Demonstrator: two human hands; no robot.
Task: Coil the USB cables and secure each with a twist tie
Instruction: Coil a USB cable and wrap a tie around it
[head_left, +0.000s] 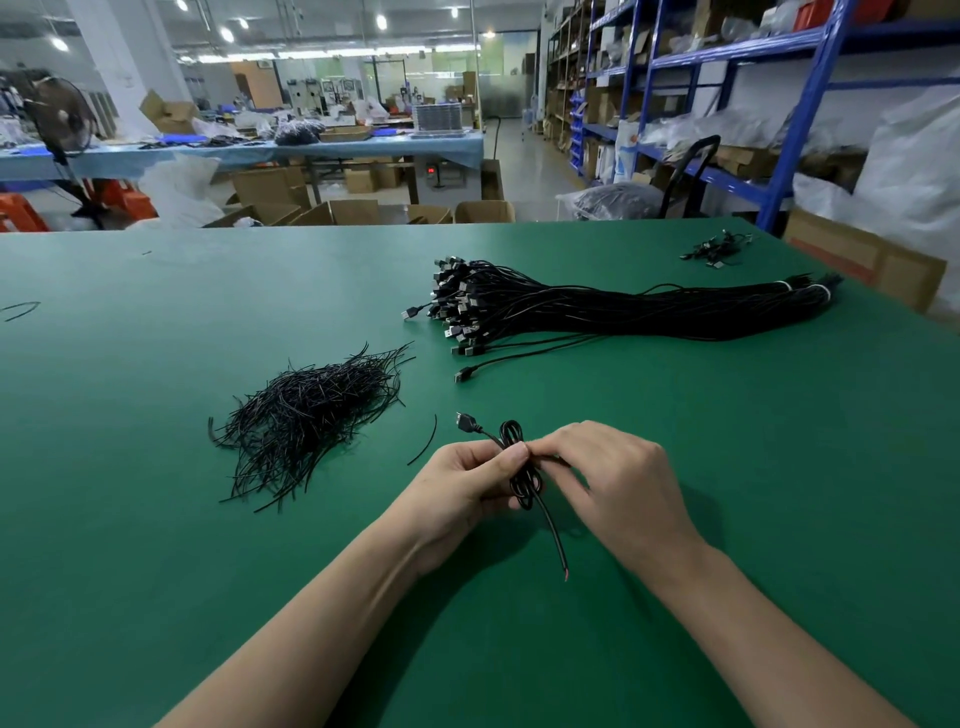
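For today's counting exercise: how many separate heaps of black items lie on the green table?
3: the twist-tie pile left of centre, the cable bundle behind right, a small cable cluster far right. None looks hidden.

Bright, even light from ceiling lamps; soft shadows on the table; wide-angle bowing at edges; background slightly soft.

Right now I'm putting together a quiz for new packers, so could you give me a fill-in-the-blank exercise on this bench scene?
1. The left hand and right hand together hold a coiled cable above the ____ table.
2. The pile of twist ties lies to the ____ of both hands.
3. White bands bind the cable bundle at its ____ end.

Missing words: green; left; right.
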